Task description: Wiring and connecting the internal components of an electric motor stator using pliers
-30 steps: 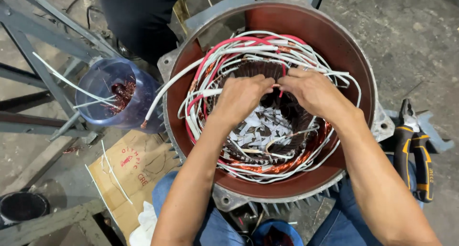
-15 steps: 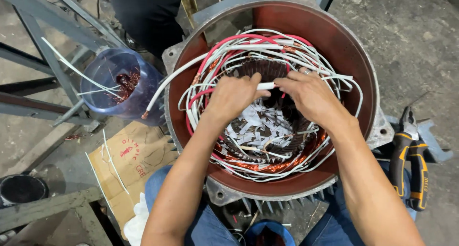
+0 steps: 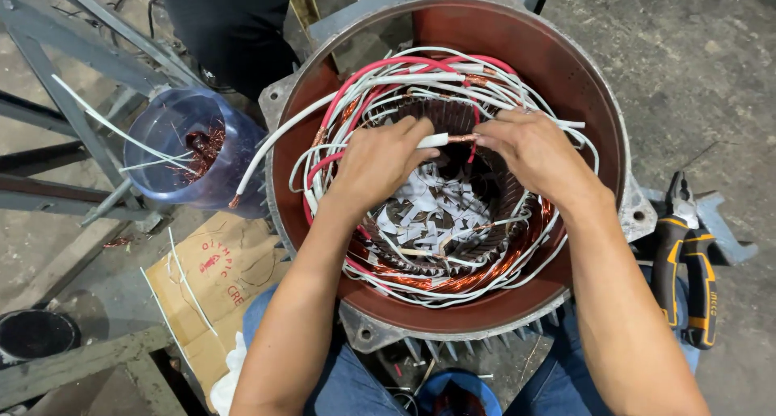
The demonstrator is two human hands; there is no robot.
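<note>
Over the centre of the stator (image 3: 566, 68), the left hand (image 3: 376, 161) pinches a white sleeve (image 3: 432, 140); the right hand (image 3: 529, 153) pinches the bare copper lead (image 3: 462, 138) entering it. Keep lead and sleeve aligned; feed straight, avoiding kinks against the stator windings below.

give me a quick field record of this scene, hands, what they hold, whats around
left hand: pinches the white sleeve
right hand: grips the bare copper lead coming out of that sleeve
work piece: motor stator housing with white and red leads and copper windings
left side: clear plastic jar holding copper scraps, cardboard below
right side: yellow-black pliers on the floor
</note>
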